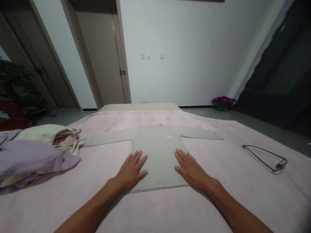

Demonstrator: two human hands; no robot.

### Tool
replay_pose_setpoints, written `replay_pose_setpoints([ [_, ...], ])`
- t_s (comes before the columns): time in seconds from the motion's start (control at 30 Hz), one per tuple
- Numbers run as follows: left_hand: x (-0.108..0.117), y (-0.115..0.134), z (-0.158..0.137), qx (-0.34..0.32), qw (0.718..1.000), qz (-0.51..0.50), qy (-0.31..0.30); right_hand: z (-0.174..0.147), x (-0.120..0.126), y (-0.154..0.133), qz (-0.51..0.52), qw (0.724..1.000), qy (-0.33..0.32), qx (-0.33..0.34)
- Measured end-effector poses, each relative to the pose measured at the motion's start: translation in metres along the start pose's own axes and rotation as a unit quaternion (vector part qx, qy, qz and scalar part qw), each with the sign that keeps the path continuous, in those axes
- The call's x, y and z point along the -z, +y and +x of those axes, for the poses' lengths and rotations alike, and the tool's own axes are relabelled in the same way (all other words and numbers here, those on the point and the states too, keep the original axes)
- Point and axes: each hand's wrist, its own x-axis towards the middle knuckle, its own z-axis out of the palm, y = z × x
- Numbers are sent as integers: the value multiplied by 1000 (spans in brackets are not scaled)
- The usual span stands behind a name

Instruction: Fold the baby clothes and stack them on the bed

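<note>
Left hand and right hand rest spread on the shirt, probably soft, light, best held by its hem

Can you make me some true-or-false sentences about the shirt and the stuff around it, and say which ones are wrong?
1. The left hand and right hand both touch the pale shirt. True.
2. The sleeves are folded over the shirt's front. False: the sleeves stretch out to both sides.
3. A clothes pile lies left of the shirt's body. True.
4. The purple flowers lie on the shirt. False: the flowers are down on the floor, near the wall.
5. The cover is pink. True.
</note>
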Motion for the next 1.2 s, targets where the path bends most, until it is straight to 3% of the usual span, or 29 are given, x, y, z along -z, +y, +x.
replay_pose_setpoints([
  [0.13,3,-22,1,33,999,17,-4,0,-1,4,5,1000,-8,-7],
  [0.3,5,-41,4,92,994,21,56,2,1,1,22,999,14,-28],
  [0.5,8,-38,45,84,988,19,129,15,9,-14,56,998,-13,-29],
  [0.63,1,-37,81,54,991,24,118,39,19,-31,55,998,-37,-6],
  [0.77,-11,-45,97,117,989,51,80,77,21,-39,24,999,-17,22],
  [1.0,-21,-52,97,162,982,55,79,134,-3,4,-13,998,-35,-50],
  [1.2,-25,-54,100,165,981,57,84,169,9,35,-12,992,14,-126],
])
